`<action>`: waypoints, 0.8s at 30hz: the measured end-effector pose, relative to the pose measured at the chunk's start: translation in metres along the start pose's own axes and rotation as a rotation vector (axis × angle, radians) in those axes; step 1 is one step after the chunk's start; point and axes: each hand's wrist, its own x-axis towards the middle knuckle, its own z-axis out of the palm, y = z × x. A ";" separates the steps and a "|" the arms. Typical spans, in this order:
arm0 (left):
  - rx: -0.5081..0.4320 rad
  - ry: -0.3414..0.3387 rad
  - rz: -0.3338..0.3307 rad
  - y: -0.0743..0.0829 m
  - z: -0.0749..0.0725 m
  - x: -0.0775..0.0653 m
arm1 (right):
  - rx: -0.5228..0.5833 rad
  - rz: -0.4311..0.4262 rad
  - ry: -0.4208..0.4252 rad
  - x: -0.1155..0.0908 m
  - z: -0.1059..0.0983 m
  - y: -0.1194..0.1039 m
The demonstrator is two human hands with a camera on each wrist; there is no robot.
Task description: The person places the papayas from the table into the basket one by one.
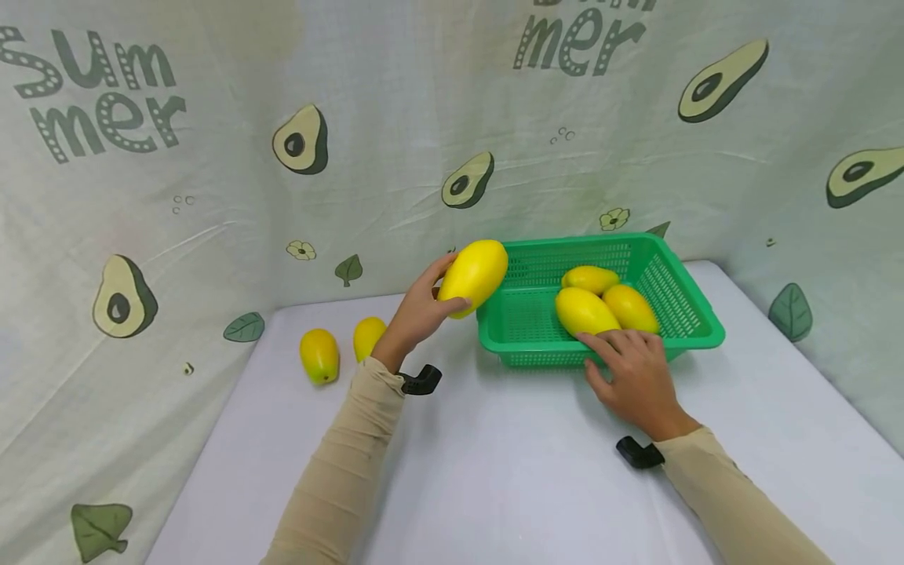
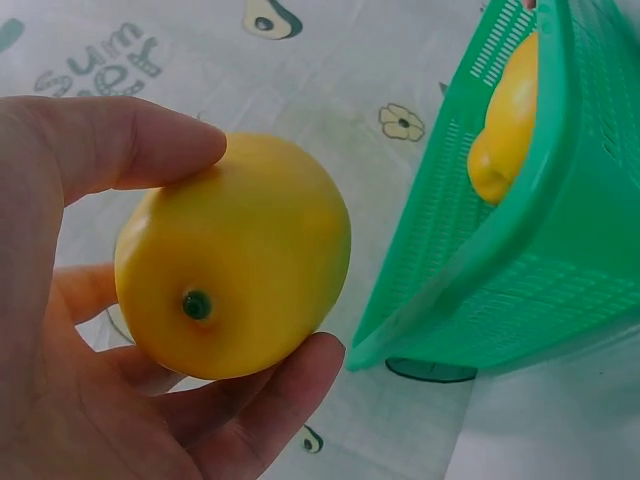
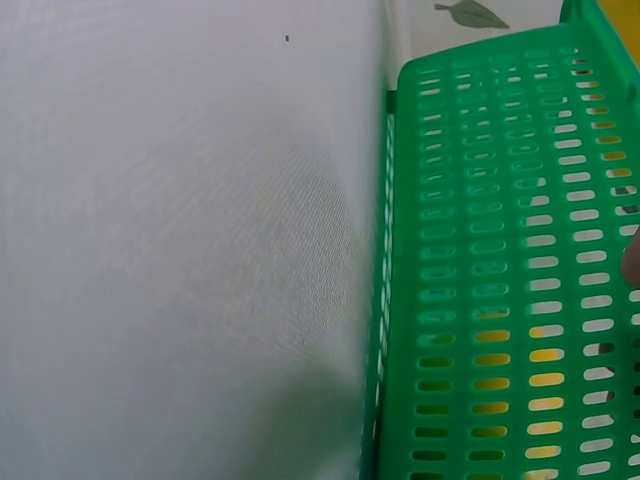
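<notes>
My left hand [image 1: 418,308] holds a yellow mango [image 1: 475,276] up beside the basket's left end, thumb and fingers curled round it. In the left wrist view, the held mango [image 2: 240,255] shows a small green stem spot. A green plastic basket [image 1: 537,345] stands at the back right of the table, with three mangoes [image 1: 585,311] grouped in its right half. My right hand [image 1: 631,380] grips the basket's front rim, fingers over the edge and thumb outside. In the right wrist view, the slotted basket wall [image 3: 480,250] fills the right side, with yellow showing through.
Two more mangoes lie on the white table at the left: one mango [image 1: 319,356] in plain sight, another mango [image 1: 368,336] partly behind my left wrist. A pale cloth [image 1: 395,102] printed with avocados and lettering hangs behind the table.
</notes>
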 end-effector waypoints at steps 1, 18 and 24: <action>0.004 -0.003 0.003 0.001 0.000 0.001 | 0.002 -0.001 0.004 0.000 0.001 0.000; 0.129 -0.082 0.024 0.017 0.011 0.018 | 0.016 0.011 0.017 -0.001 -0.001 -0.002; 0.213 -0.106 0.047 0.023 0.010 0.026 | 0.013 0.019 -0.016 0.000 0.000 -0.001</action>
